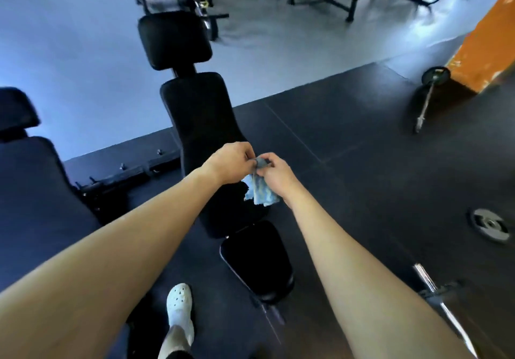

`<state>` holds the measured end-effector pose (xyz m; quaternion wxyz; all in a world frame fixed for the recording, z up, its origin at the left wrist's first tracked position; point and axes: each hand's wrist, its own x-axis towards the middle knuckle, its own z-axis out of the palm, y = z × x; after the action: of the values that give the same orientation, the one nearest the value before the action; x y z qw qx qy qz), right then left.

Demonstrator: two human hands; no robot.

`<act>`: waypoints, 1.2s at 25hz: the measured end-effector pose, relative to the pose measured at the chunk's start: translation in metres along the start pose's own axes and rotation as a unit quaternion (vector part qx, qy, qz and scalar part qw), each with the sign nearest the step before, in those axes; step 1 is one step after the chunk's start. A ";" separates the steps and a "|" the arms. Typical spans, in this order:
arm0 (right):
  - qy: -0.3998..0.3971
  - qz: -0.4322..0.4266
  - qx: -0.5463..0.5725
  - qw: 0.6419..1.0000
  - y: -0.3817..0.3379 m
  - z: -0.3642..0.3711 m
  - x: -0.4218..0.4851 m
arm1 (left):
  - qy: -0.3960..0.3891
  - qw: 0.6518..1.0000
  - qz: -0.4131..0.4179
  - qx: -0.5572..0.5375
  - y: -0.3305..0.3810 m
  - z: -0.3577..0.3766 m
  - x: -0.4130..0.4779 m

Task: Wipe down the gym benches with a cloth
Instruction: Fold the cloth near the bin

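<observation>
A black padded gym bench (200,113) runs away from me in the middle of the view, with a head pad at its far end and a small seat pad (256,258) at its near end. Above the long back pad, my left hand (227,163) and my right hand (274,173) meet and both pinch the top of a light blue cloth (260,194). The cloth hangs crumpled below my fingers, just over the bench pad. Whether it touches the pad I cannot tell.
A second black bench (30,185) stands at the left. A barbell (426,102) lies by an orange block (485,40) at the right, a weight plate (490,225) on the dark floor mat, a chrome bar (440,297) near my right arm. My white shoe (179,314) is below. Machines stand at the back.
</observation>
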<state>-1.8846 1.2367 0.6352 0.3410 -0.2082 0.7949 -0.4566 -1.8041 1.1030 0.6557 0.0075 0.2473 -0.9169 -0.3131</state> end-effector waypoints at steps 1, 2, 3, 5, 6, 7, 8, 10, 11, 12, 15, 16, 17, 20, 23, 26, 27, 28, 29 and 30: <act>-0.021 -0.013 -0.017 1.000 -0.011 0.001 -0.014 | 0.020 0.999 -0.020 0.015 0.008 -0.010 -0.021; -0.044 -0.025 -0.029 0.998 -0.024 0.006 -0.028 | 0.036 0.998 -0.043 0.033 0.014 -0.020 -0.042; -0.061 -0.040 -0.044 0.996 -0.034 0.011 -0.039 | 0.048 0.996 -0.064 0.048 0.016 -0.029 -0.059; -0.091 -0.090 -0.050 0.991 -0.054 0.027 -0.057 | 0.089 0.989 -0.100 0.069 0.013 -0.048 -0.089; -0.115 -0.116 -0.045 0.986 -0.062 0.039 -0.066 | 0.117 0.984 -0.113 0.075 0.008 -0.055 -0.108; -0.145 -0.139 -0.041 0.979 -0.070 0.052 -0.078 | 0.144 0.978 -0.127 0.083 0.002 -0.062 -0.126; -0.171 -0.164 -0.047 0.970 -0.076 0.067 -0.090 | 0.169 0.971 -0.144 0.094 -0.005 -0.069 -0.147; -0.190 -0.207 -0.074 0.957 -0.079 0.102 -0.116 | 0.194 0.956 -0.187 0.120 -0.019 -0.078 -0.193; -0.191 -0.222 -0.093 0.952 -0.080 0.120 -0.130 | 0.204 0.948 -0.205 0.131 -0.027 -0.081 -0.219; -0.190 -0.235 -0.108 0.947 -0.081 0.136 -0.143 | 0.216 0.942 -0.219 0.135 -0.033 -0.083 -0.245; -0.197 -0.280 -0.158 0.926 -0.084 0.185 -0.200 | 0.273 0.917 -0.276 0.088 -0.053 -0.085 -0.340; -0.202 -0.303 -0.182 0.914 -0.083 0.202 -0.224 | 0.294 0.908 -0.291 0.068 -0.059 -0.084 -0.377; -0.210 -0.327 -0.200 0.899 -0.083 0.218 -0.251 | 0.312 0.900 -0.301 0.053 -0.063 -0.083 -0.414; -0.226 -0.377 -0.224 0.870 -0.073 0.259 -0.333 | 0.335 0.887 -0.312 0.056 -0.069 -0.072 -0.524; -0.248 -0.403 -0.232 0.850 -0.058 0.297 -0.416 | 0.338 0.876 -0.338 0.064 -0.076 -0.051 -0.628; -0.301 -0.438 -0.254 0.808 -0.047 0.337 -0.500 | 0.378 0.843 -0.379 0.059 -0.084 -0.033 -0.729; -0.323 -0.454 -0.264 0.787 -0.046 0.351 -0.527 | 0.386 0.832 -0.395 0.056 -0.086 -0.029 -0.760; -0.344 -0.467 -0.271 0.768 -0.046 0.366 -0.548 | 0.391 0.822 -0.410 0.055 -0.089 -0.026 -0.786; -0.364 -0.475 -0.279 0.751 -0.047 0.381 -0.566 | 0.396 0.814 -0.424 0.047 -0.091 -0.026 -0.810; -0.384 -0.482 -0.287 0.733 -0.049 0.401 -0.587 | 0.404 0.804 -0.436 0.036 -0.096 -0.026 -0.837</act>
<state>-1.1905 1.3550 0.7437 0.2758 -0.8089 0.4829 -0.1906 -1.0221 1.4067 0.7394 0.2308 0.7250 -0.6373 -0.1221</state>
